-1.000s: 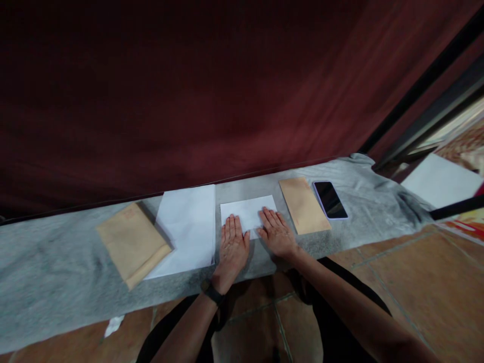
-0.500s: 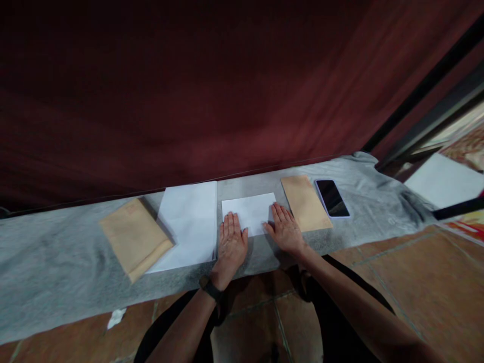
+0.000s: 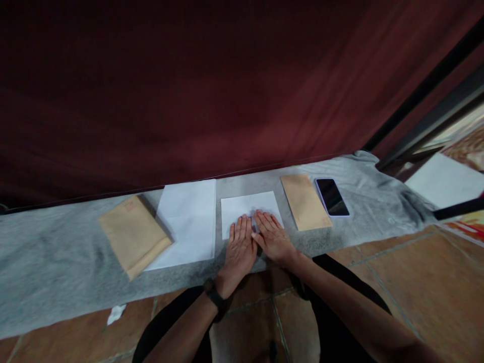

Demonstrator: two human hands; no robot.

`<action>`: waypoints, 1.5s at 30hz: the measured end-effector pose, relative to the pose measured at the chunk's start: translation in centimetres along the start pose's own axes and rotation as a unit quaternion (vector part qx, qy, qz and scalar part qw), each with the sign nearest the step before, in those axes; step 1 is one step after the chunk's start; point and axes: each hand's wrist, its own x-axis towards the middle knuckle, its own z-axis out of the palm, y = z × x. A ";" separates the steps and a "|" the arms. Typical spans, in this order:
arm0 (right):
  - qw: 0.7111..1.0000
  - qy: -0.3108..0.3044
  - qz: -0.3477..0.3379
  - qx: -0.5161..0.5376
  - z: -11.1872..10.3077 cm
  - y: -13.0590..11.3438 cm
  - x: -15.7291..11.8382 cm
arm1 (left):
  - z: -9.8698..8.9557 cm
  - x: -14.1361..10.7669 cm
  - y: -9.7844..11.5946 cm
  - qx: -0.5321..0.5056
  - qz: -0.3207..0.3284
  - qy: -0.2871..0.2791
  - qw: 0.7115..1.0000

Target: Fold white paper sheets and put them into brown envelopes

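Observation:
A small white sheet of paper [image 3: 247, 201], which looks folded, lies flat on the grey cloth. My left hand [image 3: 242, 247] rests palm down on its near edge, fingers stretched out. Beside it my right hand [image 3: 274, 239] also lies flat on the paper, fingers extended, the thumbs meeting. The hands cover the middle of the near edge. To the left sits a stack of larger white paper [image 3: 189, 217], partly under a bundle of brown envelopes [image 3: 134, 234]. A single brown envelope [image 3: 305, 201] lies to the right of my right hand.
A phone [image 3: 331, 196] with a pale case lies right of the single envelope. The grey cloth [image 3: 56, 257] covers a long narrow surface against a dark red curtain [image 3: 227, 91]. Crumpled white tissue [image 3: 116, 314] is on the tiled floor. Dark bars stand at the right.
Both hands have slid inward along the paper's near edge, from its two sides to the middle, and now touch. The other things lie as before.

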 end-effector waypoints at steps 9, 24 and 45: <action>0.999 0.010 -0.022 -0.020 0.4 0.0 -1.9 | -0.2 -1.3 0.7 0.013 -0.015 -0.029 0.999; 0.992 0.076 0.056 -0.078 1.0 1.6 -3.1 | 0.1 -2.3 -0.9 -0.005 -0.096 0.024 0.995; 1.000 -0.006 -0.002 -0.006 0.3 -0.5 1.3 | 0.8 2.2 0.2 -0.019 -0.007 -0.030 0.999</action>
